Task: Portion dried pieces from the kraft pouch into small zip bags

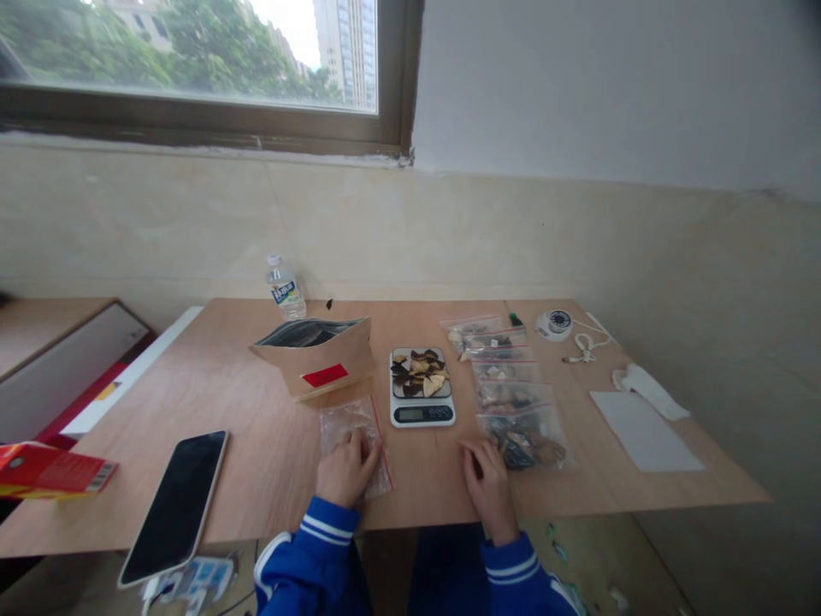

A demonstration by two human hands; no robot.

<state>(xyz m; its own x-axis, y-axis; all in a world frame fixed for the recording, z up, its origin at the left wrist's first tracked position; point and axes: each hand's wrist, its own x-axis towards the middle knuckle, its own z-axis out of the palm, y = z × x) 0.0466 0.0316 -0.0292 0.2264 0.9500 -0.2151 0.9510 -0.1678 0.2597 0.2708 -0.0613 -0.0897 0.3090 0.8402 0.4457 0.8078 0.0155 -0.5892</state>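
My left hand (346, 469) rests with curled fingers on an empty clear zip bag (350, 423) with a red seal strip, near the table's front edge. My right hand (487, 479) lies on the table with fingers curled, touching the nearest of several filled zip bags (529, 441) lined up on the right. Between the hands stands a small white kitchen scale (422, 398) with dark and pale chips piled on its pan. An open brown paper pouch (317, 351) with a red label lies to the left of the scale.
A phone (176, 505) lies face up at the front left by a red box (48, 469). A water bottle (286, 289) stands at the back. A round white device (557, 323) with cord, a white cloth (647, 389) and a white sheet (645, 432) are on the right.
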